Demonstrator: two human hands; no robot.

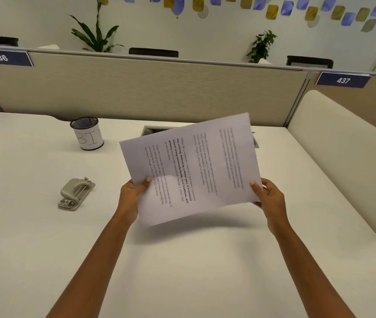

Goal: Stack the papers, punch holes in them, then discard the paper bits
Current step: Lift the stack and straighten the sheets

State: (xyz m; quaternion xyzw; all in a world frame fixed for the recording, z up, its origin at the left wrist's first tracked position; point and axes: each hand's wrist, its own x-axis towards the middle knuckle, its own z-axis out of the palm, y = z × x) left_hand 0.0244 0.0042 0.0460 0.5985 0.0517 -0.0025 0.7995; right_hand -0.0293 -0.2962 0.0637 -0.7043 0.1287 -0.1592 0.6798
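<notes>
**White sheets held up at centre frame**

White papers (189, 168) hang tilted above the desk (45, 237). The left hand (134, 191) pinches their lower left edge, the right hand (269, 196) the lower right, thumbs on top. I cannot see the fingers beneath or count the sheets, and the right-hand print is blurred. The papers hide most of a desk cutout (152, 129). At left the hole punch (76, 193) and the mesh cup marked BIN (88, 136) stand well apart from them, with open desk between.
</notes>
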